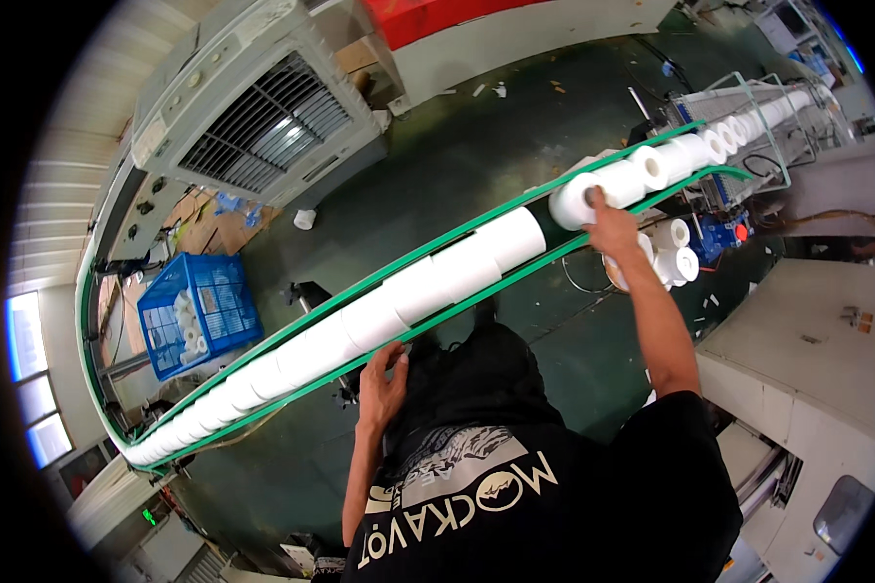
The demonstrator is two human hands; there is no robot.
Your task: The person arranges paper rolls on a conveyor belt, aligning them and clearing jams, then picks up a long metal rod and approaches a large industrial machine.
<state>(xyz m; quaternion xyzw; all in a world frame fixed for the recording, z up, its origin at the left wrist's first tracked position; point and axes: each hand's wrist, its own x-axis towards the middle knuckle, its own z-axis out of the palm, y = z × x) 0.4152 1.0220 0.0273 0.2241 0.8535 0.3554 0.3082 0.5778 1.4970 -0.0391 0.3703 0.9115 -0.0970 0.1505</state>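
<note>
Black cloth of the person's shirt lay nearest, and beyond it the left hand curled loosely beside the near green rail, whether its fingertips met being unclear. The right hand had its fingertips at the core of a white roll, their grip impossible to tell; that roll lay on the conveyor, across a gap from a long row of rolls.

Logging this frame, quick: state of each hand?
Left hand: partly curled beside the green rail; whether closed cannot be told.
Right hand: touching a white roll; grip cannot be told.
</note>
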